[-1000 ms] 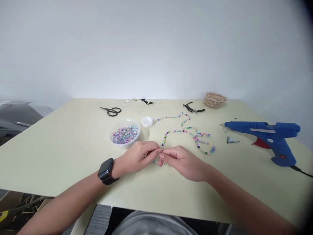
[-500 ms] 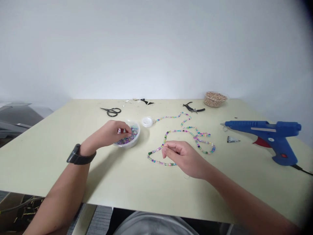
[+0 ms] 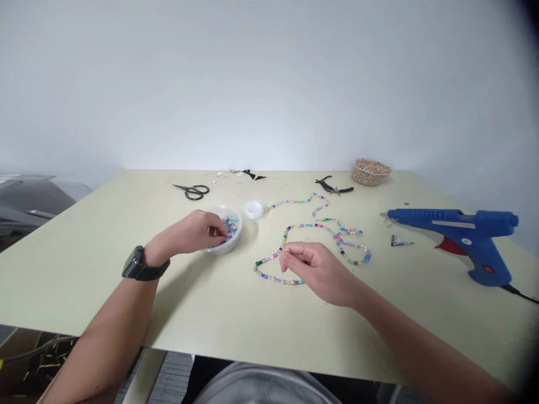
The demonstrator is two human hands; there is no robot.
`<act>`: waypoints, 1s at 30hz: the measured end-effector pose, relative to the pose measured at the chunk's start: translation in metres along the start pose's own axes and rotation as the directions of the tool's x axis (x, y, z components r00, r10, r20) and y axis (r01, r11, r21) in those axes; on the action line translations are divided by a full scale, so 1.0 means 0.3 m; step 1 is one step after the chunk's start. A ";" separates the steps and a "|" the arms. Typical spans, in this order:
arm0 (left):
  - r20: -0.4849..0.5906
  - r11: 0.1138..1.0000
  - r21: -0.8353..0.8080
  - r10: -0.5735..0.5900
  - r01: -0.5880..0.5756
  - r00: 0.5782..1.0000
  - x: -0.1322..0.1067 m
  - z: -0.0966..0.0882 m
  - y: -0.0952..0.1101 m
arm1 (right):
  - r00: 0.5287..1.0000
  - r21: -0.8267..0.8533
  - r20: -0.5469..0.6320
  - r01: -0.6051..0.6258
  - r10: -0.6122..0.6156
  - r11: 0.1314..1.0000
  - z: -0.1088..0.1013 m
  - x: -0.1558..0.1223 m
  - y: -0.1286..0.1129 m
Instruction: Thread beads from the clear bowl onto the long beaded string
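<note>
My left hand (image 3: 197, 231), with a black watch on the wrist, reaches into a small clear bowl (image 3: 234, 238) of mixed pastel beads, fingertips pinched together among them. What they grip is too small to make out. My right hand (image 3: 314, 270) rests on the pale table (image 3: 126, 224), fingers curled in a pinch at the near end of a long string of coloured beads (image 3: 320, 224). The string winds from my right hand back across the table toward a small white spool (image 3: 254, 209).
A blue glue gun (image 3: 458, 235) lies at the right with its cord trailing off. Black scissors (image 3: 191, 191), black pliers (image 3: 333, 186) and a bowl of tan beads (image 3: 370, 171) sit near the far edge. A small dark scrap (image 3: 399, 241) lies by the glue gun.
My left hand left my right hand and the string end, moved left to the bead bowl and dipped its fingers in. My right hand stayed put, still pinching.
</note>
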State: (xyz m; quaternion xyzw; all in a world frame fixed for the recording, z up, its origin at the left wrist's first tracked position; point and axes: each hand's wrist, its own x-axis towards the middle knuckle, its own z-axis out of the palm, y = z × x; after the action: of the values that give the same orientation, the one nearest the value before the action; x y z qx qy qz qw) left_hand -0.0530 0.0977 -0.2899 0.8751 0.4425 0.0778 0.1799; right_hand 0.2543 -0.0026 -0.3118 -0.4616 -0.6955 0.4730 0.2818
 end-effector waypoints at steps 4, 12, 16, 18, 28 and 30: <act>-0.082 0.996 -0.058 -0.075 0.070 0.994 -0.007 -0.021 0.007 | 1.000 0.010 -0.008 -0.003 0.003 1.000 -0.002 -0.004 -0.004; -0.296 0.689 -0.694 -0.006 -0.211 0.955 -0.017 0.022 0.104 | 0.994 0.070 -0.093 0.069 -0.063 0.995 0.010 -0.003 -0.014; -0.248 0.470 -0.843 0.091 -0.261 0.964 -0.012 0.096 0.194 | 0.979 0.040 -0.133 0.162 -0.156 0.986 0.013 -0.014 -0.021; -0.201 0.411 -0.881 0.122 -0.234 0.972 -0.006 0.129 0.222 | 0.971 0.028 -0.142 0.195 -0.190 0.980 0.014 -0.020 -0.022; -0.135 0.452 -0.878 0.087 -0.160 0.987 0.009 0.179 0.249 | 0.967 0.040 -0.140 0.219 -0.212 0.975 0.026 -0.022 -0.019; -0.129 0.449 -0.880 0.095 -0.158 0.987 0.006 0.178 0.258 | 0.969 0.059 -0.136 0.214 -0.205 0.975 0.028 -0.022 -0.018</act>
State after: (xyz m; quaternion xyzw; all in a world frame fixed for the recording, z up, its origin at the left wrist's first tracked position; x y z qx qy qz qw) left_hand 0.0217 0.0440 -0.3096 0.6814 0.2762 0.3360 0.5887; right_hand 0.2480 -0.0126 -0.3098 -0.4045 -0.7030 0.4348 0.3912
